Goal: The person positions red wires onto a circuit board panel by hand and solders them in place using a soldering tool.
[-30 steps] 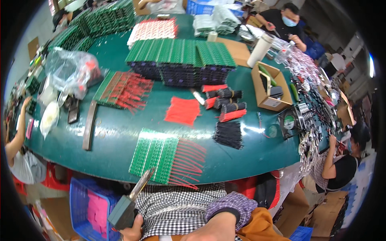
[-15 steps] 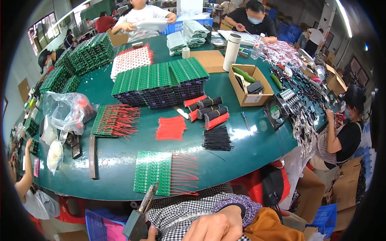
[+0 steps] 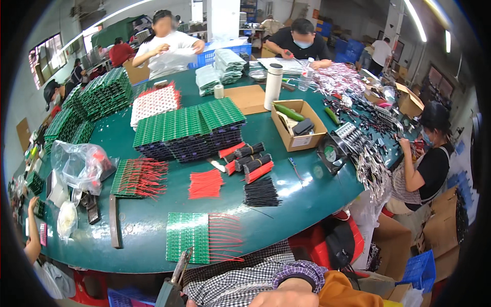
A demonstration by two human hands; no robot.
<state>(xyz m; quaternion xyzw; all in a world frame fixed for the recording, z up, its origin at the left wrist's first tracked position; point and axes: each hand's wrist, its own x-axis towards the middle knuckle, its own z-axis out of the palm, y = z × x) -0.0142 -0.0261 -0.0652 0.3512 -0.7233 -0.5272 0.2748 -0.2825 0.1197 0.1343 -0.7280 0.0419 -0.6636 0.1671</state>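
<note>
At the lower edge, only a bit of my left hand [image 3: 191, 303] shows, closed on a soldering gun [image 3: 169, 294] with a dark body and a metal nose. The nose points up at the near edge of a green circuit board panel [image 3: 187, 233] lying on the table. Red wires [image 3: 225, 238] stick out in a row from the panel's right side. My right hand [image 3: 286, 298], below a purple checked cuff, sits low beside my lap with its fingers curled. The frame edge cuts it off, and whatever it grips is hidden.
Ahead on the green table [image 3: 245, 220] lie loose red wires [image 3: 205, 184], black wires [image 3: 262, 192] and wire bundles [image 3: 248, 161]. Behind them are stacked boards [image 3: 189, 128] and a cardboard box [image 3: 299, 128]. A metal bar [image 3: 114, 222] lies left; co-workers sit around.
The view has tilted up, so the table and my panel appear lower. My right hand has slipped further out of the lower edge. The soldering gun's nose stays by the panel's near edge.
</note>
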